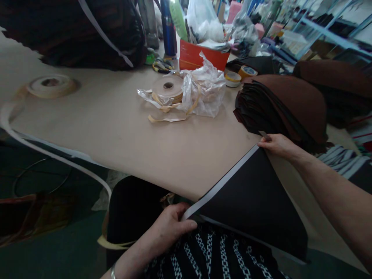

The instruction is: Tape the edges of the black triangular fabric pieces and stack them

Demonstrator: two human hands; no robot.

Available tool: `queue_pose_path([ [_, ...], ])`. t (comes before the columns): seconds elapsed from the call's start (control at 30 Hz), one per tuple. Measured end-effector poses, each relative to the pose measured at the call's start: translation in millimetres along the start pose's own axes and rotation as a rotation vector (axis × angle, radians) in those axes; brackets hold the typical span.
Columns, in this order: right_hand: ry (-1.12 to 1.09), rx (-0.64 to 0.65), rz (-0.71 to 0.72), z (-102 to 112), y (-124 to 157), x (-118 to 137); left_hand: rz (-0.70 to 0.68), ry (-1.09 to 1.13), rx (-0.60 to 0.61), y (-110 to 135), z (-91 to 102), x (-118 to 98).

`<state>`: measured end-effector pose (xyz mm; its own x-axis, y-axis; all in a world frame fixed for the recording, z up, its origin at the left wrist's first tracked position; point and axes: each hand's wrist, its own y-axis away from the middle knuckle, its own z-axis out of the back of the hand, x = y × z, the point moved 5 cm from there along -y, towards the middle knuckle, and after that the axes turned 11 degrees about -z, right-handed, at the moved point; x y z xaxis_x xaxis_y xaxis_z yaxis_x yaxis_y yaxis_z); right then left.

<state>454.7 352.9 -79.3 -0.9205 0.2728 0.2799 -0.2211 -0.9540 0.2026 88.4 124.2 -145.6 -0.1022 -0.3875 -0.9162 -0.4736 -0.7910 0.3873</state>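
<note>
My left hand (171,226) pinches one end of a white tape edging (223,182) along a dark triangular fabric piece (250,193). My right hand (277,146) grips the far corner of the same piece, close to a stack of dark brown fabric pieces (279,110). Below the held piece lies black cloth with a white chain pattern (212,252), over my lap or the table edge. A roll of beige tape (167,87) sits among plastic wrap (203,91) on the table, out of reach of both hands.
The beige table (116,131) holds a second tape roll (51,86), small tape rolls (233,79), scissors (162,66), a red box (200,56), and a dark bundle (72,35). Bottles and bags crowd the back; blue shelving (328,35) stands beyond.
</note>
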Motion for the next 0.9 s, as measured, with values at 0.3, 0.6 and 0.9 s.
queue_pose_path([
  [0.3, 0.155, -0.169, -0.034, 32.7, 2.9, 15.6, -0.094, -0.023, -0.094, 0.0, -4.3, -48.4],
  [0.6, -0.271, 0.263, 0.381, -4.5, 125.6, 114.1, -0.07, -0.108, -0.253, -2.3, 5.7, -47.2],
  [0.9, -0.098, 0.36, 0.524, -66.0, 167.1, 153.2, -0.11, -0.228, -0.291, -0.9, 9.5, -56.9],
])
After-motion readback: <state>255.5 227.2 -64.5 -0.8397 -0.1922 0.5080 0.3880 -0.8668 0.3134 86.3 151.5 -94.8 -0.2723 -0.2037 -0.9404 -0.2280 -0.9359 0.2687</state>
